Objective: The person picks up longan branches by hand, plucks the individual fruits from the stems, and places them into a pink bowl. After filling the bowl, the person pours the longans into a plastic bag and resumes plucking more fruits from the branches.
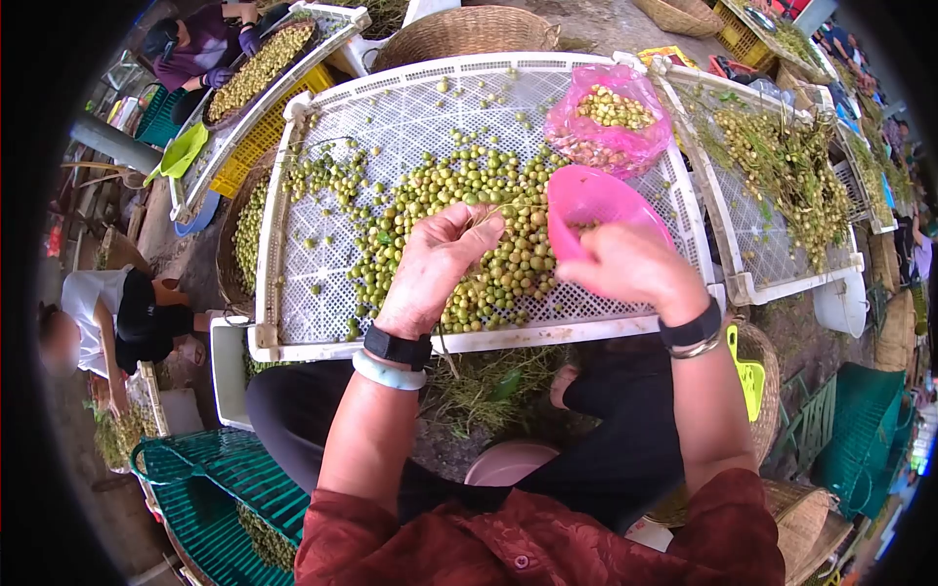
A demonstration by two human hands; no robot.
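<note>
My left hand (445, 256) is closed in a pinch on a thin stem (508, 205), just above the heap of small round green-yellow fruits (489, 186). The fruits lie on a white mesh tray (283, 283) across my lap. My right hand (630, 262) reaches over a pink plastic bowl (611, 190), its fingers curled inward near the left rim. The bowl is tilted, and the hand hides most of its inside. I cannot tell what the right fingers hold. Behind the bowl, a pink plastic bag (660, 132) stands open with paler fruits in it.
Another white tray (747, 283) with fruit-laden stems stands at my right. A wicker basket (469, 29) sits beyond my tray. Green plastic baskets (195, 488) are at lower left. One person (195, 49) works at far left, another person (107, 303) bends at left.
</note>
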